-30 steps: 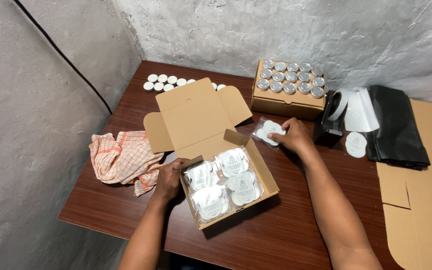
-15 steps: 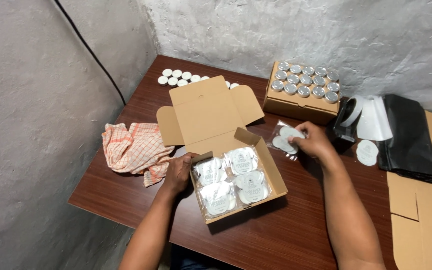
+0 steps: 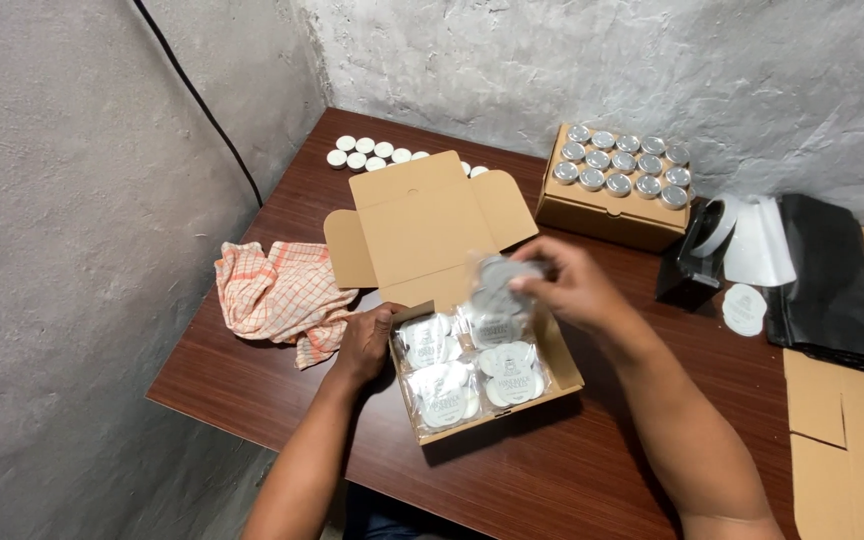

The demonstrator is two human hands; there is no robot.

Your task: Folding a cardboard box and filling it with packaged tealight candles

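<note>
Motion blur smears the clear plastic packet [image 3: 497,285] held in the right hand [image 3: 572,290], leaving its contents unreadable. The left hand [image 3: 364,345] hides the near left corner of the open brown cardboard box [image 3: 432,225]. The flat cardboard sheet [image 3: 852,440] is cut by the right edge.

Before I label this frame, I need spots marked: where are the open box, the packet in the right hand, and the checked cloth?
open box [image 3: 422,215]: head view, on the raised lid's inside.
packet [image 3: 497,290]: head view, its middle, blurred.
checked cloth [image 3: 277,295]: head view, on its centre folds.
</note>
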